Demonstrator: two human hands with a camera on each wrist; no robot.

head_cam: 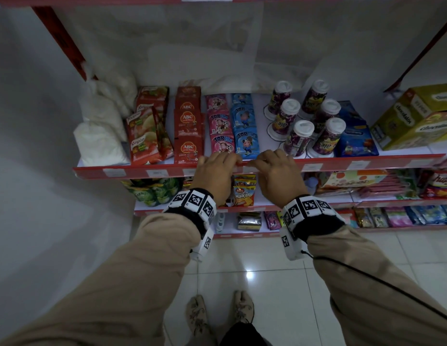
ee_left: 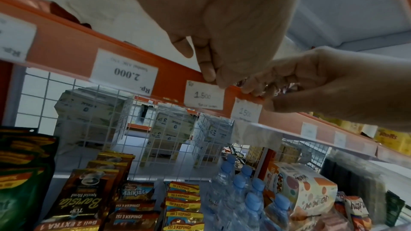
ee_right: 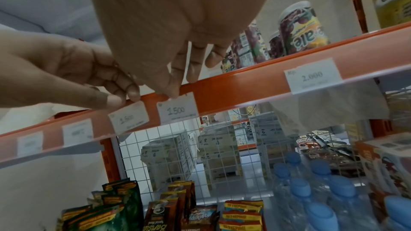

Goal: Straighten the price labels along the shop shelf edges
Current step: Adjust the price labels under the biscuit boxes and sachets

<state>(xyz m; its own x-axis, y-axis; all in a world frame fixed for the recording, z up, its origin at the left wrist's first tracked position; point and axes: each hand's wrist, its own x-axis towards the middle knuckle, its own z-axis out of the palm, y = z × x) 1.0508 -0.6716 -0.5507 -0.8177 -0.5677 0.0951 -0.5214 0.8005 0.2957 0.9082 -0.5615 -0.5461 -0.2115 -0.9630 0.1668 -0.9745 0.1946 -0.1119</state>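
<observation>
I see the red shelf edge (head_cam: 317, 162) running across in front of me, with tiled floor (head_cam: 267, 265) open behind my arms and a white wall (head_cam: 22, 121) closing off its left end. On the shelf behind the edge stand Royco packs (head_cam: 142, 141), ABC sachets (head_cam: 188, 136), pink and blue Top Ice sachets (head_cam: 244, 131), lidded cups (head_cam: 302, 136) and a yellow chocolatos box (head_cam: 417, 116). Under the edge there is clear room down to Malkist crackers (head_cam: 243, 193) and blue-capped bottles (ee_right: 315, 191).

My left hand (head_cam: 215, 171) and right hand (head_cam: 277, 171) sit side by side on the middle of the edge, fingers curled over its top lip. The left thumb and finger pinch the top of one price label (ee_left: 203, 97) reading "1.500". The right hand's fingertips (ee_right: 173, 92) grip the top of the neighbouring label (ee_right: 177, 110), also "1.500", which hangs slightly tilted just beside the first. Further along the edge are labels reading "2.000" (ee_right: 313, 75).
</observation>
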